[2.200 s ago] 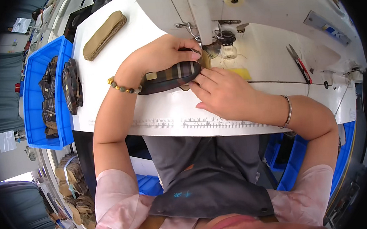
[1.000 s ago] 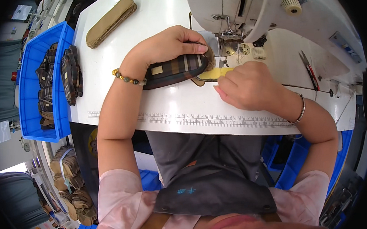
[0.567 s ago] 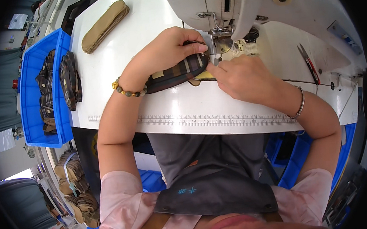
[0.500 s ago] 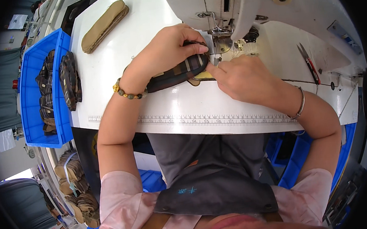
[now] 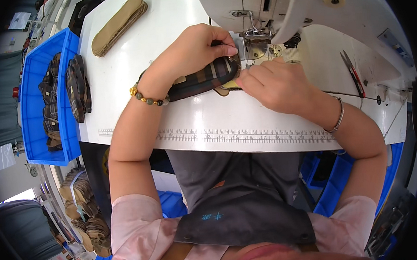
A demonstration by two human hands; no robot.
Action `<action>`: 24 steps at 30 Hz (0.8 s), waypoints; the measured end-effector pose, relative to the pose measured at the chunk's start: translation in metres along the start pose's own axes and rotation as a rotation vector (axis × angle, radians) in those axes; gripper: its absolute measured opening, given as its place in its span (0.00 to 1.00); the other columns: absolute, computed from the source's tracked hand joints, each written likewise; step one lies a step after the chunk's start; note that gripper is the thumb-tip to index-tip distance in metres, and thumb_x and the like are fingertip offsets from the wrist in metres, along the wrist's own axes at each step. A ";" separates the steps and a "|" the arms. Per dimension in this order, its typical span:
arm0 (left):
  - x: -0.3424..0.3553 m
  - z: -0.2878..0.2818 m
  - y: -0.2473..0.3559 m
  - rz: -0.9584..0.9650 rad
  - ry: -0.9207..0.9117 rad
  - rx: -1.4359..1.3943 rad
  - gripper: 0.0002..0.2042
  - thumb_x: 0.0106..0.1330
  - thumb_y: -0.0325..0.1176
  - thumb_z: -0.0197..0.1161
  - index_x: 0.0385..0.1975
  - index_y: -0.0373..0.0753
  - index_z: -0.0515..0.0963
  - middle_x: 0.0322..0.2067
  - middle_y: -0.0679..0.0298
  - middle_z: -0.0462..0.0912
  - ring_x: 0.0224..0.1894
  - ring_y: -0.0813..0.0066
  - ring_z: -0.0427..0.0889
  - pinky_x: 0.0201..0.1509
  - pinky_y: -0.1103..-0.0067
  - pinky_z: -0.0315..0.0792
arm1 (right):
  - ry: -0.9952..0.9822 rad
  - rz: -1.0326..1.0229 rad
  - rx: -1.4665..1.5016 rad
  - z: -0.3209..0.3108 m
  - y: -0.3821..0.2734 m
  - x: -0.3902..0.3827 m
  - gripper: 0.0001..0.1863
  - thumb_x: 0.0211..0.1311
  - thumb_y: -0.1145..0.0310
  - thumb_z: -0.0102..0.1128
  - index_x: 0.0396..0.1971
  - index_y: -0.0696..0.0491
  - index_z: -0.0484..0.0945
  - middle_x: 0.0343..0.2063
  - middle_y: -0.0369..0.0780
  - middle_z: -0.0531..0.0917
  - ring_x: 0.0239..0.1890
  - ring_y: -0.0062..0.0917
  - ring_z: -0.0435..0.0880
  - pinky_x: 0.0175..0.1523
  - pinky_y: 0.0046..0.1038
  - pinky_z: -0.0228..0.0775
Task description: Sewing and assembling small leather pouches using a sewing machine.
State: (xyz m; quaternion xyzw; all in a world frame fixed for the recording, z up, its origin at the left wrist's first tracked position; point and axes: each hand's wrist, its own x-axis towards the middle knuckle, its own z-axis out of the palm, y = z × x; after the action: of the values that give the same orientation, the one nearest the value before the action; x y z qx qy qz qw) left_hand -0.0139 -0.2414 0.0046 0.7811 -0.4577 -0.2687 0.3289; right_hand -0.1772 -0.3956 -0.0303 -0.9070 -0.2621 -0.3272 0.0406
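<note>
From the head view, my left hand (image 5: pixel 191 49) is draped over the dark plaid fabric pouch (image 5: pixel 204 78), fingers curled down and clenched on its far end, pressing it flat to the white worktop (image 5: pixel 171 16). That end of the pouch lies right at the metal presser foot (image 5: pixel 255 34) of the white sewing machine (image 5: pixel 286 3), just beyond my left grip. My right hand (image 5: pixel 275 84) sits close beside the left, fingers bent and pinching the near edge of the pouch, where a tan lining piece (image 5: pixel 227 86) peeks out under it.

Well away from the left grip, a flat olive-tan padded strip (image 5: pixel 118 25) lies on the worktop, and past it a blue plastic bin (image 5: pixel 36 84) holds more plaid pieces (image 5: pixel 77 86). Well out beyond the right grip, small snips with red handles (image 5: pixel 351 71) rest on the machine bed.

My judgement of the risks: both sets of fingertips are very close to the needle area, so a slip forward could put a finger under it. If either grip loosens, the layers could shift and the seam would run off the edge or pucker.
</note>
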 end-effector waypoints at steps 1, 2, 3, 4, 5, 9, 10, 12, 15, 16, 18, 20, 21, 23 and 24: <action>0.000 -0.001 0.000 -0.013 -0.004 -0.017 0.08 0.65 0.32 0.68 0.35 0.34 0.84 0.26 0.59 0.84 0.29 0.71 0.79 0.38 0.75 0.74 | 0.030 -0.009 -0.049 0.000 0.000 0.002 0.06 0.42 0.72 0.62 0.19 0.50 0.72 0.16 0.31 0.70 0.18 0.17 0.75 0.16 0.23 0.62; 0.001 -0.002 0.000 -0.026 -0.012 -0.035 0.08 0.65 0.33 0.68 0.35 0.34 0.84 0.25 0.59 0.84 0.29 0.72 0.79 0.38 0.75 0.74 | 0.060 -0.016 -0.099 0.000 0.000 0.003 0.06 0.41 0.73 0.62 0.19 0.50 0.72 0.16 0.30 0.69 0.17 0.15 0.73 0.15 0.21 0.61; 0.002 -0.002 -0.002 -0.024 -0.013 -0.037 0.08 0.65 0.33 0.68 0.35 0.34 0.84 0.25 0.59 0.84 0.29 0.72 0.79 0.38 0.75 0.74 | 0.057 -0.015 -0.099 0.002 0.000 0.005 0.06 0.41 0.73 0.62 0.19 0.50 0.72 0.16 0.30 0.69 0.17 0.15 0.73 0.15 0.21 0.61; 0.003 -0.002 -0.005 -0.002 -0.015 -0.047 0.08 0.65 0.33 0.68 0.35 0.34 0.84 0.25 0.60 0.84 0.29 0.73 0.78 0.39 0.75 0.74 | 0.106 -0.008 -0.120 0.006 -0.001 0.006 0.07 0.41 0.73 0.62 0.18 0.50 0.72 0.16 0.30 0.69 0.17 0.15 0.73 0.15 0.21 0.61; 0.004 -0.002 -0.006 0.020 -0.015 -0.058 0.08 0.65 0.33 0.68 0.36 0.34 0.84 0.25 0.60 0.84 0.29 0.74 0.78 0.39 0.76 0.74 | 0.154 -0.004 -0.140 0.010 -0.001 0.006 0.07 0.40 0.73 0.63 0.18 0.50 0.71 0.16 0.30 0.68 0.17 0.15 0.73 0.15 0.20 0.60; 0.004 -0.006 0.000 -0.087 -0.085 -0.079 0.11 0.69 0.32 0.66 0.43 0.30 0.84 0.34 0.64 0.87 0.36 0.80 0.80 0.45 0.79 0.75 | 0.186 -0.019 -0.176 0.013 0.000 0.008 0.08 0.40 0.73 0.63 0.18 0.50 0.71 0.16 0.30 0.69 0.17 0.15 0.74 0.15 0.20 0.61; 0.004 -0.006 0.003 -0.108 -0.092 -0.068 0.10 0.69 0.32 0.66 0.43 0.30 0.84 0.34 0.63 0.87 0.36 0.79 0.80 0.45 0.79 0.75 | 0.157 -0.026 -0.157 0.013 0.000 0.007 0.07 0.41 0.73 0.63 0.19 0.50 0.72 0.16 0.30 0.70 0.18 0.16 0.74 0.16 0.20 0.62; 0.002 -0.007 0.008 -0.130 -0.095 -0.053 0.10 0.69 0.31 0.66 0.43 0.30 0.84 0.33 0.63 0.87 0.36 0.79 0.81 0.46 0.79 0.76 | 0.133 -0.037 -0.138 0.011 0.000 0.006 0.07 0.41 0.73 0.63 0.19 0.51 0.72 0.17 0.31 0.70 0.18 0.16 0.75 0.16 0.21 0.63; -0.003 -0.006 0.014 -0.059 -0.069 0.069 0.10 0.67 0.30 0.66 0.42 0.31 0.84 0.33 0.59 0.88 0.36 0.74 0.83 0.47 0.77 0.76 | -0.017 -0.014 -0.064 0.003 -0.003 0.006 0.06 0.42 0.73 0.62 0.21 0.52 0.73 0.17 0.32 0.72 0.19 0.18 0.76 0.18 0.22 0.67; -0.004 -0.006 0.012 -0.062 -0.063 0.071 0.10 0.67 0.30 0.66 0.42 0.31 0.84 0.33 0.59 0.88 0.36 0.74 0.83 0.47 0.77 0.76 | -0.055 0.006 -0.012 0.000 -0.003 0.006 0.06 0.42 0.73 0.62 0.21 0.52 0.73 0.17 0.33 0.72 0.19 0.19 0.77 0.18 0.23 0.68; -0.003 -0.003 0.007 0.062 -0.026 0.109 0.10 0.66 0.30 0.67 0.41 0.31 0.83 0.33 0.59 0.88 0.36 0.72 0.84 0.46 0.77 0.76 | -0.097 0.026 0.036 -0.002 -0.004 0.005 0.06 0.42 0.73 0.62 0.21 0.52 0.73 0.17 0.34 0.72 0.20 0.20 0.77 0.18 0.23 0.69; -0.003 -0.002 0.008 0.076 -0.018 0.134 0.09 0.65 0.29 0.68 0.41 0.31 0.83 0.33 0.57 0.88 0.36 0.68 0.86 0.45 0.76 0.76 | -0.135 0.039 -0.006 -0.002 -0.006 0.003 0.06 0.43 0.73 0.62 0.21 0.52 0.73 0.18 0.34 0.72 0.20 0.21 0.77 0.18 0.23 0.69; -0.003 -0.002 0.011 0.069 -0.018 0.167 0.09 0.64 0.28 0.68 0.41 0.32 0.83 0.33 0.57 0.88 0.36 0.67 0.86 0.44 0.76 0.77 | -0.137 0.037 -0.005 -0.002 -0.005 0.002 0.06 0.43 0.73 0.62 0.21 0.52 0.73 0.18 0.34 0.72 0.20 0.21 0.77 0.18 0.23 0.69; -0.002 -0.001 0.009 0.060 -0.016 0.199 0.08 0.64 0.27 0.67 0.40 0.32 0.84 0.32 0.57 0.88 0.35 0.65 0.86 0.44 0.76 0.77 | -0.120 0.034 -0.007 -0.004 -0.005 0.003 0.05 0.44 0.72 0.62 0.21 0.52 0.73 0.18 0.33 0.72 0.20 0.20 0.76 0.18 0.24 0.69; -0.001 0.002 0.003 0.110 0.029 0.195 0.07 0.62 0.29 0.68 0.37 0.35 0.84 0.30 0.57 0.87 0.33 0.62 0.85 0.42 0.73 0.77 | -0.120 0.031 -0.005 -0.004 -0.005 0.003 0.05 0.44 0.72 0.62 0.21 0.52 0.73 0.18 0.33 0.72 0.20 0.20 0.76 0.18 0.24 0.69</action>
State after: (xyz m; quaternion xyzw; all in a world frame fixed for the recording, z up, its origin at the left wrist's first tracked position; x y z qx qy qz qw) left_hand -0.0169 -0.2421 0.0058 0.7870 -0.5191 -0.1929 0.2721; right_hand -0.1801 -0.3908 -0.0261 -0.9290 -0.2492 -0.2723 0.0277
